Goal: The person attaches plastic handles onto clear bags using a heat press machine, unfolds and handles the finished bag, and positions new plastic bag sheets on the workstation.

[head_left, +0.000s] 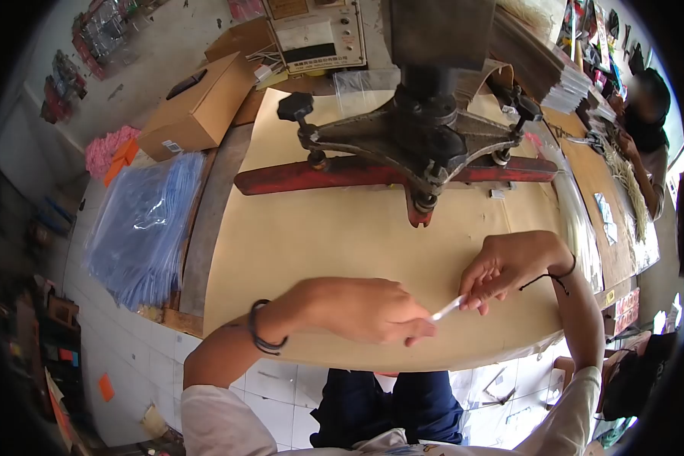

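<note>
Between my two hands, above the tan sheet (pixel 319 251) on the worktable, is a small thin white strip (pixel 448 308). My left hand (pixel 368 310) is closed, with its thumb and finger at the strip's left end. The right end sits in a pinch of my right hand (pixel 501 267), whose other fingers curl in. What the strip is made of I cannot make out. Just beyond my hands stands a press head (pixel 425 129) with a long red bar (pixel 304 178) low over the sheet.
A stack of clear bluish plastic sleeves (pixel 148 228) lies at the left, with a cardboard box (pixel 197 106) behind it. A control box (pixel 315 34) stands at the back. Scissors (pixel 583 140) lie on the right-hand table, near another person (pixel 650 114).
</note>
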Demonstrator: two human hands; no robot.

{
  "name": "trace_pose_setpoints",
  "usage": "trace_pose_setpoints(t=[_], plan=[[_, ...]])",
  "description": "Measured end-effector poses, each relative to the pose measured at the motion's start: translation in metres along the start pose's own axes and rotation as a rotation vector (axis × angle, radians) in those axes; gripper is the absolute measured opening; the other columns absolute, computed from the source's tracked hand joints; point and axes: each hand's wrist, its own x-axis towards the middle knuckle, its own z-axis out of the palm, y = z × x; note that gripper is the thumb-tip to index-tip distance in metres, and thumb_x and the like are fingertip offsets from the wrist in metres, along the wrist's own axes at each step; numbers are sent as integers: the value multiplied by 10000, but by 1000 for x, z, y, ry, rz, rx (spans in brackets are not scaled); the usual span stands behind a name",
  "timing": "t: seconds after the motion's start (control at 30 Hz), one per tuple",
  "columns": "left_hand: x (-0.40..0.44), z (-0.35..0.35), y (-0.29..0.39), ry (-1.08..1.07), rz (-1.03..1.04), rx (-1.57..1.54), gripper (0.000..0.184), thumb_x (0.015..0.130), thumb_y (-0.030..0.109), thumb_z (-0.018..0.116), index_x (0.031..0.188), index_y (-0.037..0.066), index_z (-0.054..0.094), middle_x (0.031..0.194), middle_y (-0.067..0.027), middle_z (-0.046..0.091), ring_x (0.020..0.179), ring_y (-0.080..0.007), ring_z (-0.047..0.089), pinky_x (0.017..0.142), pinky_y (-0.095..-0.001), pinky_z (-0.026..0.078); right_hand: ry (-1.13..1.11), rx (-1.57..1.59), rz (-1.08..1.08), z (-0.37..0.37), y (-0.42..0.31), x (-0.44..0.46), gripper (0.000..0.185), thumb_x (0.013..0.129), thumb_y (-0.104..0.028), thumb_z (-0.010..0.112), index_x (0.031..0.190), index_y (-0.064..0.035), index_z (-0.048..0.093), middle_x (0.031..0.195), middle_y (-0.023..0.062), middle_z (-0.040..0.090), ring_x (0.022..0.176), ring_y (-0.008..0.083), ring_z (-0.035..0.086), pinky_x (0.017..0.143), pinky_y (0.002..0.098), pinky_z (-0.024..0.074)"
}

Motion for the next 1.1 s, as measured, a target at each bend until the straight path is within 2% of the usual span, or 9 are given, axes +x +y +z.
trace_pose_setpoints(t=[0.1,0.2,0.3,0.4,0.53,0.73,0.8,1.0,1.1], plan=[[-20,-14,-16,-49,-74,-67,339,1076,277,426,1082,41,669,686,-72,604,620,-212,575,628,-349,453,-7,35,74,-4,0,-5,339,1001,-384,633,1154,-102,742,828,0,749,623,71,582,586,225,488],[-34,-32,-14,-82,-266,-150,341,1058,249,427,1064,27,686,718,-44,597,682,-179,566,687,-347,462,20,38,-11,-4,12,-12,317,1021,-341,607,1181,-104,741,799,8,741,607,67,571,570,232,475],[-36,-40,-20,-126,-359,-159,364,1077,273,410,1095,21,672,681,-10,490,652,-133,480,661,-322,434,80,73,-74,-1,17,-14,280,1028,-269,602,1183,-79,739,759,15,738,573,64,570,541,228,468],[-39,-39,-27,-81,-294,-187,387,1093,298,394,1129,10,651,663,6,434,628,-123,430,645,-309,419,153,116,-85,3,19,-15,266,1032,-225,598,1192,-59,730,735,26,733,552,64,572,527,226,465],[-41,-37,-34,2,-259,-254,378,1097,302,398,1170,7,622,658,-1,472,620,-126,454,638,-311,429,257,127,-52,2,18,-20,296,1045,-270,568,1197,-65,718,729,30,718,559,80,569,559,242,459],[-41,-42,-35,112,-245,-186,317,1088,251,423,1175,10,608,756,-43,641,693,-143,597,684,-313,493,276,177,-77,-2,27,-19,220,1023,-196,605,1108,-36,730,708,36,713,566,83,592,551,239,468],[-43,-42,-33,167,-230,-116,300,1082,237,430,1174,11,604,820,-60,696,739,-159,646,715,-319,516,289,138,-90,-2,26,-20,196,1007,-133,610,1076,8,728,724,67,724,603,110,649,554,244,504],[-44,-40,-39,305,-228,-127,256,1063,195,456,1156,27,625,896,-71,733,772,-194,671,731,-331,524,381,62,-112,-3,30,-25,171,988,-64,609,1055,31,735,746,99,733,659,159,711,588,264,550],[-44,-43,-37,297,-204,-26,238,1041,175,488,1132,26,648,905,-85,736,783,-202,672,744,-332,521,415,27,-130,-4,31,-26,169,982,-67,619,1055,30,737,752,101,736,646,166,712,585,271,553]])
